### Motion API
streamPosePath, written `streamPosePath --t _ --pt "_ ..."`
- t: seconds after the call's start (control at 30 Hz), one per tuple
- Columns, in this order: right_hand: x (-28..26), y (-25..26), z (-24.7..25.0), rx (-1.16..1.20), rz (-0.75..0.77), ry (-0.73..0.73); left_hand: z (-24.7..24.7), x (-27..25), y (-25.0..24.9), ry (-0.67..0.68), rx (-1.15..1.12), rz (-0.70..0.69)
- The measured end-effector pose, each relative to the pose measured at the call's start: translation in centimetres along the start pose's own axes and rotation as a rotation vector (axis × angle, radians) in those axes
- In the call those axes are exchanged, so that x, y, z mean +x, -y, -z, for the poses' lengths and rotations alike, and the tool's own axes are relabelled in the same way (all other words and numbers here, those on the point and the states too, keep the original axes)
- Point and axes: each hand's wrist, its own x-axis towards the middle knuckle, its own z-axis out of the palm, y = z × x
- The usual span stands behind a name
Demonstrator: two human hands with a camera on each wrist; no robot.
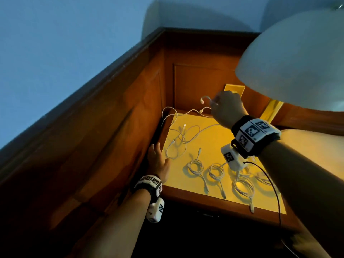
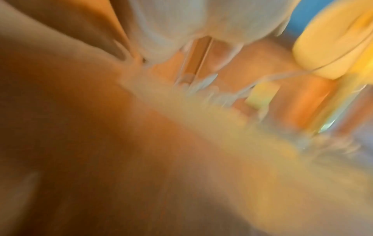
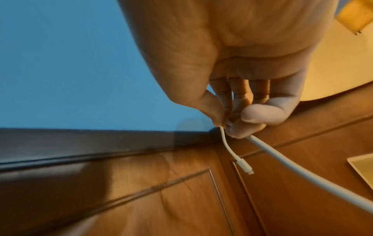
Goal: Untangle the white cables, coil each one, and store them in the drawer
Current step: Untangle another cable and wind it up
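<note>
A loose tangle of white cables (image 1: 178, 138) lies at the back left of the lamp-lit nightstand top (image 1: 210, 146). My right hand (image 1: 226, 108) is raised at the back and pinches one white cable (image 3: 228, 143) near its plug end (image 3: 245, 167), which sticks out to the left (image 1: 204, 98). The rest of that cable trails down to the tangle. My left hand (image 1: 158, 161) lies flat at the left edge of the top, fingers straight, beside the tangle. Several coiled white cables (image 1: 216, 172) sit in a row along the front. The left wrist view is blurred.
A large white lampshade (image 1: 297, 58) hangs over the back right. Wood panelling (image 1: 111, 136) closes the left and back sides, with a brass wall plate (image 1: 233, 90) behind my right hand. A dark wire (image 1: 273, 189) runs from my right wrist over the front edge.
</note>
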Motion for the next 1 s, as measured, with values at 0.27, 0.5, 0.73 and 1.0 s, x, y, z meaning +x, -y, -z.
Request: streamPosePath --t 0.27,0.5,0.73,1.0 --pt "-1.8 2.4 6.1 0.385 0.136 -0.238 2.5 5.5 -15.5 0.322 0.494 -0.371" --pt "-4.3 0.9 11.4 0.561 0.153 -0.424 0.2 10.1 -15.1 0.376 0.388 -0.162" --pt "-6.9 -2.8 9.2 0.514 0.091 -0.368 4.9 10.6 -21.6 0.283 -0.313 -0.117" --pt "-10.2 -3.0 8.4 0.523 0.045 -0.427 15.5 4.8 -32.0 0.421 -0.516 -0.343"
